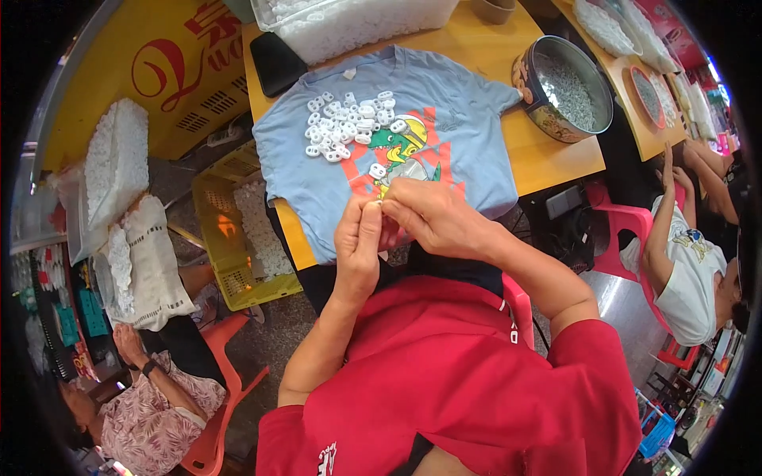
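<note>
My left hand (pixel 361 239) and my right hand (pixel 432 216) meet at the front edge of the table, their fingertips pinched together. A tiny pale bit shows between them; the fingers hide the rest, so I cannot tell its kind. Just beyond lies a light blue T-shirt (pixel 298 186) with a cartoon print, spread over the tabletop. On it rests a loose pile of small white oval plastic pieces (pixel 349 123), many with two dark holes. A few such pieces (pixel 378 170) lie apart on the print, close to my hands.
A round tin (pixel 520 83) of small shiny metal parts stands at the right. At the back are a clear tub (pixel 349 36) of white pieces and a black phone-like slab (pixel 274 63). A yellow crate (pixel 218 238) sits lower left. Other people sit at left and right.
</note>
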Tool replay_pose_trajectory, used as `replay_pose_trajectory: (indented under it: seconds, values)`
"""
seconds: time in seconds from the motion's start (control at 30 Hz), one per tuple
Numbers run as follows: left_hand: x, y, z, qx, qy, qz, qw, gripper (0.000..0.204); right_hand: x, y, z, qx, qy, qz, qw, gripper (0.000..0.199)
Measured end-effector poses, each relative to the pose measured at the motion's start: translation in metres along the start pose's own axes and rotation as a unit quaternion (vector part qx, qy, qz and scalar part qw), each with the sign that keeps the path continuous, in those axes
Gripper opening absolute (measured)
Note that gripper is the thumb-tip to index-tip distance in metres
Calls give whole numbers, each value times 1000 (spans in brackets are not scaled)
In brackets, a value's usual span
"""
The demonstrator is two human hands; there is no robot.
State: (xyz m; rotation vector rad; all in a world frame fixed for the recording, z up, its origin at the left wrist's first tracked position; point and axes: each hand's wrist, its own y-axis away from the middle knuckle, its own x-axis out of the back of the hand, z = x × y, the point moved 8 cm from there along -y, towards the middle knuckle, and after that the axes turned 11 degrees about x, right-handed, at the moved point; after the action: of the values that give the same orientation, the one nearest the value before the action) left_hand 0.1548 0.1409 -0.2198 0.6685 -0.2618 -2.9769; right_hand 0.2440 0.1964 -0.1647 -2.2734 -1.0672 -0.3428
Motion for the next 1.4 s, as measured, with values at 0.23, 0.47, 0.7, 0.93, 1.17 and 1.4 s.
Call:
replay_pose_trajectory:
  seconds: [0.23,0.47,0.7,0.93,1.17,1.4]
  values:
    - [25,0,13,-20,27,30,999,22,16,-20,26,35,94,8,995,15]
    - [45,3,18,-53,20,41,998,19,8,-17,49,-6,262,-87,961,20]
    - [40,1,18,-32,0,51,998,22,7,-22,43,23,272,-77,959,21]
    - [41,0,16,-22,0,47,999,22,0,-27,44,70,286,-123,948,15]
    - [50,1,21,-55,-38,83,994,18,6,-23,64,-145,-65,0,987,16]
    - [43,-1,47,-125,-46,71,989,13,-4,-9,43,-241,-389,99,883,23]
